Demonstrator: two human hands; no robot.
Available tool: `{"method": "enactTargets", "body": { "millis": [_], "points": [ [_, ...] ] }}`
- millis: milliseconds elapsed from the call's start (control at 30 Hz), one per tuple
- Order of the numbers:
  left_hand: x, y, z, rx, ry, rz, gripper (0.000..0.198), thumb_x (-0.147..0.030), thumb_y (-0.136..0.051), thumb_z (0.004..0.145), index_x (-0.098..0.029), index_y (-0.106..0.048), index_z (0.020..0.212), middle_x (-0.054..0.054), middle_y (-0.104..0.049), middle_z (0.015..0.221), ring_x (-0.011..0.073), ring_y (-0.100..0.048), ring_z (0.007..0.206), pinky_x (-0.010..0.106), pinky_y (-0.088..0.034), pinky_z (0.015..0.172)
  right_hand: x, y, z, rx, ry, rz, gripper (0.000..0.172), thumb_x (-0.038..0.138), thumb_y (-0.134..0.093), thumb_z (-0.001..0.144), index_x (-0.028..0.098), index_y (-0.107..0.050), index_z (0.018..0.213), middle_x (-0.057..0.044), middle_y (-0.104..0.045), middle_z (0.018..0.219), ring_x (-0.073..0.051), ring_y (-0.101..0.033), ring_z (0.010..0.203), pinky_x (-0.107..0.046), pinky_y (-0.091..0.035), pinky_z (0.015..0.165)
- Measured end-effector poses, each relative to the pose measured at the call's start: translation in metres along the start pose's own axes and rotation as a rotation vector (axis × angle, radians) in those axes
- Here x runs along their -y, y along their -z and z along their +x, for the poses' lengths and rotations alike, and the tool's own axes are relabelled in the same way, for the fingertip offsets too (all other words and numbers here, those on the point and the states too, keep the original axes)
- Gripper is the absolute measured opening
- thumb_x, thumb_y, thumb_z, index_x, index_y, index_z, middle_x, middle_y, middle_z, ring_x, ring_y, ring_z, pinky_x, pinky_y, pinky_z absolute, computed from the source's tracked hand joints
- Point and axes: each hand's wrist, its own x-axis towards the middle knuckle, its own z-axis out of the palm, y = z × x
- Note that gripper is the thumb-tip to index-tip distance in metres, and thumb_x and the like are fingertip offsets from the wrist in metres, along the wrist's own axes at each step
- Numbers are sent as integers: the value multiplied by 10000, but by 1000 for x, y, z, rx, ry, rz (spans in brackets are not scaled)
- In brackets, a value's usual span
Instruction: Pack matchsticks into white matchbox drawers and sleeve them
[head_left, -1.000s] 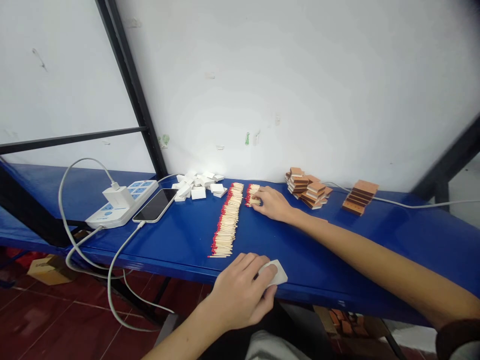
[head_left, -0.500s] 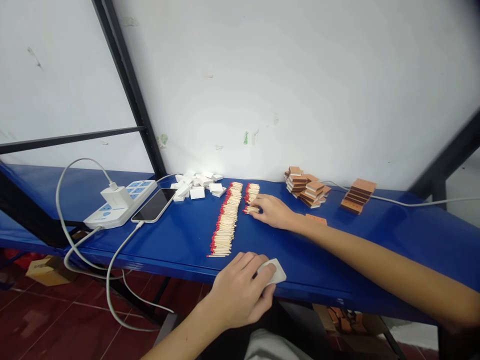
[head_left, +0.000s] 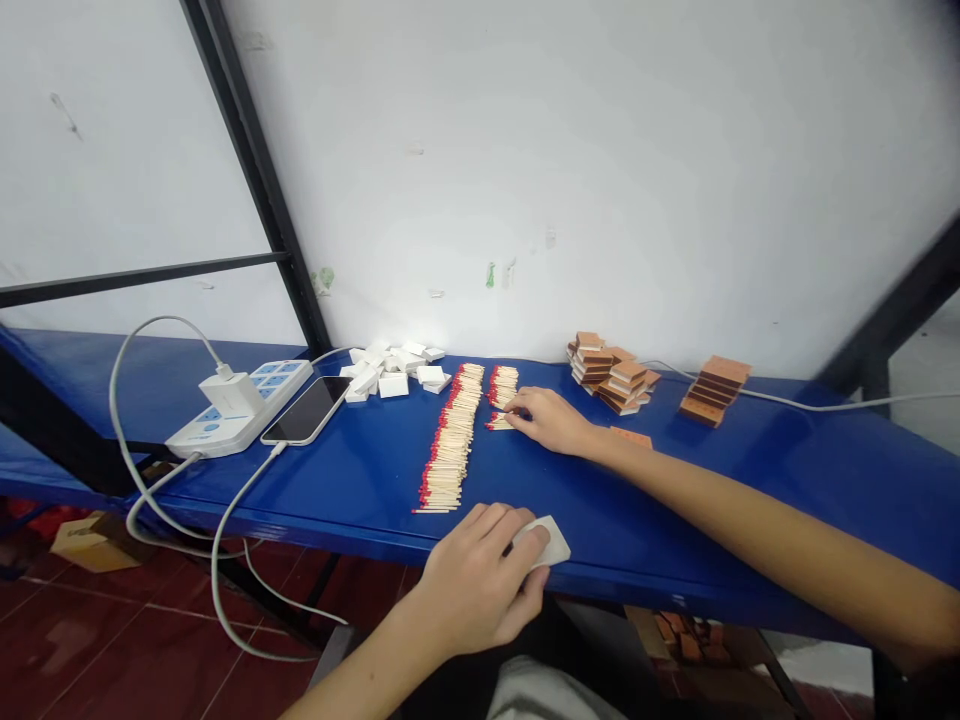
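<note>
Blue table [head_left: 600, 510], right fingers [head_left: 525, 402] at matches [head_left: 502, 385]

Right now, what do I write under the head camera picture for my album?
Right hand at the shorter match row, left hand holding a white piece at the edge of the blue table.

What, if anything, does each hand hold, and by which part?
The left hand holds a white matchbox tray by its left end. The right hand touches matches at their headless ends; whether it grips is unclear.
</note>
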Motion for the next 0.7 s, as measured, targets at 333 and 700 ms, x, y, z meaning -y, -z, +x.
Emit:
{"method": "enactTargets", "body": {
  "millis": [333,700],
  "points": [
    [0,0,0,22,4,-3,207,-225,-484,907,-149,-579,1074,110,-657,1062,228,-591,868,381,-523,786,-4,10,13,-34,-40,-22,226,279,-518,912,194,-723,870,-40,-727,884,-172,-618,794,-271,-390,702],
    [0,1,0,21,0,3,198,-223,-487,908,-144,-578,1065,112,-656,1069,230,-587,869,383,-519,785,-6,6,4,-39,101,-116,144,227,-561,875,207,-698,837,-45,-690,919,-186,-601,879,-294,-395,780]
  ]
}}
